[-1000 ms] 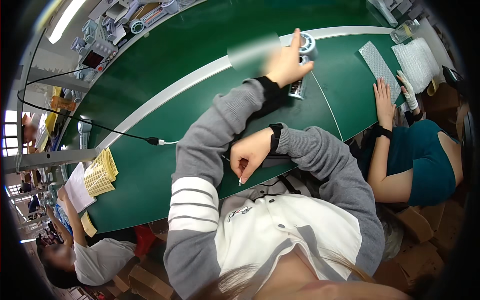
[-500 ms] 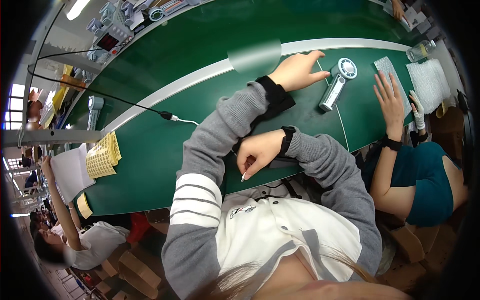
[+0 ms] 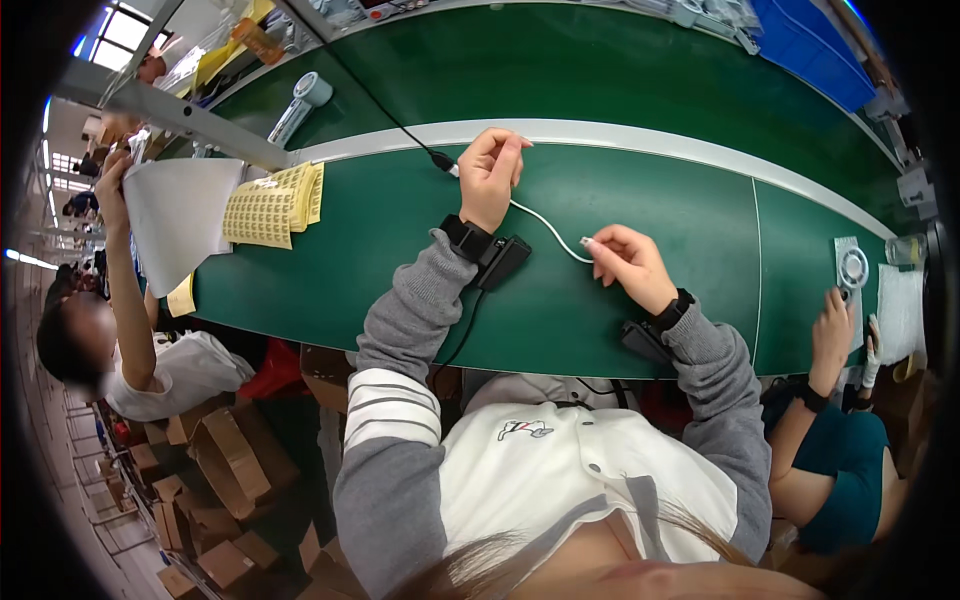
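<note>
My right hand [image 3: 632, 268] pinches the small plug [image 3: 586, 242] at the end of a white charging cable [image 3: 545, 222] above the green table. The cable curves left and passes beneath my left hand [image 3: 487, 180]. That hand is closed, its fingers curled in with the thumb against them; whatever may be inside is hidden. Beside its wrist, the cable's other end meets a black cable connector [image 3: 440, 160]. Black straps and small black boxes [image 3: 505, 262] are on both my wrists. A white handheld fan [image 3: 853, 268] lies far right at a co-worker's hand [image 3: 832, 325].
Yellow label sheets [image 3: 272, 205] lie at the left, beside white paper [image 3: 180, 215] held by another person. A second fan [image 3: 300, 105] rests behind the grey metal post. Bubble wrap [image 3: 900, 315] and a clear jar [image 3: 905, 250] are at the far right; a blue bin [image 3: 815, 50] stands behind.
My view has turned left. My left hand has come back from beside the fan and closed. My right hand has lifted the cable plug forward over the table. The fan is now at the co-worker's hand.
</note>
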Demonstrator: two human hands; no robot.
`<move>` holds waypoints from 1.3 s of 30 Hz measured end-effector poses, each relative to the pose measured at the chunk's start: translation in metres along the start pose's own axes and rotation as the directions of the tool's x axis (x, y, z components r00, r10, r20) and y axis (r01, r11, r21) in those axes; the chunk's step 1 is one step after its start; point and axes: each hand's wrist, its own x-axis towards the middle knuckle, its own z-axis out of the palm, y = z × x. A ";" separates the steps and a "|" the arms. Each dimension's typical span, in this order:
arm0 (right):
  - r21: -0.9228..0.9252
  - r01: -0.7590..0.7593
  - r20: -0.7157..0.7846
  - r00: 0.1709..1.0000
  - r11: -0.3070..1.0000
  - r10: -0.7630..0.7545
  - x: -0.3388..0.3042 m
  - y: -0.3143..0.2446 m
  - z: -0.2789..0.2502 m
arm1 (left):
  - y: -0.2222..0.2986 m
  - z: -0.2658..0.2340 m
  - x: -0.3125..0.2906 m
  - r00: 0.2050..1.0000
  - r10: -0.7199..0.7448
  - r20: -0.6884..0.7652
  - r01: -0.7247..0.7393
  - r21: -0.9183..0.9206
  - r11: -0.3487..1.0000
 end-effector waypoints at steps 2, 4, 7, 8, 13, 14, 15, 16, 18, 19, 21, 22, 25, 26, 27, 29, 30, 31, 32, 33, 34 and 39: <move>0.011 0.016 -0.092 0.996 1.000 -0.015 0.002 0.003 -0.003 | -0.004 -0.012 -0.003 0.998 0.009 -0.069 -0.014 -0.068 0.998; 0.070 0.143 -0.324 0.939 0.987 -0.113 0.006 0.008 -0.006 | -0.003 -0.014 -0.006 0.996 -0.080 -0.045 0.078 -0.045 0.996; 0.093 0.234 -0.473 0.866 0.968 -0.163 0.008 0.008 -0.009 | -0.009 -0.017 -0.005 0.987 -0.151 -0.052 0.149 -0.035 0.988; 0.095 0.233 -0.458 0.874 0.968 -0.165 0.009 0.008 -0.009 | -0.013 -0.019 -0.004 0.982 -0.183 -0.054 0.181 -0.043 0.983; 0.123 0.280 -0.530 0.830 0.952 -0.175 0.010 0.009 -0.010 | -0.018 -0.027 0.001 0.968 -0.232 -0.096 0.220 -0.122 0.968; 0.132 0.279 -0.533 0.829 0.951 -0.169 0.011 0.009 -0.009 | -0.018 -0.028 0.001 0.967 -0.232 -0.103 0.219 -0.122 0.968; 0.140 0.278 -0.536 0.828 0.950 -0.163 0.012 0.009 -0.009 | -0.018 -0.029 0.001 0.968 -0.221 -0.115 0.210 -0.101 0.972; 0.140 0.276 -0.531 0.832 0.951 -0.163 0.012 0.009 -0.008 | -0.017 -0.029 0.001 0.969 -0.210 -0.128 0.200 -0.081 0.976; 0.145 0.270 -0.531 0.833 0.952 -0.155 0.014 0.008 -0.007 | -0.013 -0.033 0.003 0.970 -0.195 -0.147 0.188 -0.061 0.980; 0.148 0.266 -0.534 0.832 0.953 -0.150 0.013 0.008 -0.007 | -0.011 -0.038 0.006 0.966 -0.120 -0.230 0.119 -0.019 0.993; 0.145 0.267 -0.530 0.834 0.953 -0.153 0.013 0.007 -0.007 | -0.006 -0.052 0.015 0.924 0.042 -0.381 -0.011 0.082 0.997; 0.144 0.270 -0.528 0.835 0.952 -0.157 0.014 0.007 -0.007 | -0.003 -0.063 0.020 0.864 0.143 -0.482 -0.077 0.153 0.985; 0.153 0.275 -0.536 0.830 0.949 -0.155 0.011 0.005 -0.005 | 0.008 -0.114 0.035 0.645 0.378 -0.664 -0.207 0.324 0.923; 0.164 0.267 -0.540 0.830 0.950 -0.140 0.014 0.006 -0.005 | 0.007 -0.138 0.037 0.586 0.385 -0.713 -0.187 0.344 0.920; 0.176 0.266 -0.549 0.826 0.948 -0.129 0.014 0.007 -0.005 | 0.005 -0.160 0.040 0.528 0.396 -0.751 -0.171 0.363 0.916; 0.181 0.267 -0.530 0.837 0.947 -0.134 0.014 0.007 -0.003 | 0.005 -0.208 0.047 0.567 0.575 -0.590 0.001 0.698 0.716; 0.183 0.264 -0.512 0.848 0.947 -0.137 0.014 0.007 -0.001 | 0.005 -0.229 0.050 0.640 0.666 -0.384 0.150 0.912 0.382; 0.181 0.260 -0.501 0.854 0.949 -0.138 0.015 0.007 -0.001 | 0.000 -0.240 0.055 0.736 0.655 -0.170 0.241 0.970 -0.019; 0.180 0.263 -0.508 0.850 0.948 -0.139 0.014 0.007 -0.002 | -0.003 -0.240 0.060 0.738 0.654 -0.167 0.234 0.972 -0.017; 0.166 0.240 -0.500 0.857 0.956 -0.129 0.014 0.007 -0.002 | -0.006 -0.240 0.065 0.793 0.592 -0.145 0.294 0.941 -0.164; 0.151 0.216 -0.492 0.863 0.965 -0.117 0.014 0.007 -0.002 | -0.010 -0.240 0.069 0.842 0.522 -0.135 0.336 0.889 -0.312; 0.111 0.190 -0.463 0.879 0.975 -0.118 0.018 0.004 -0.003 | -0.015 -0.270 0.103 0.911 0.022 -0.413 0.396 0.856 -0.333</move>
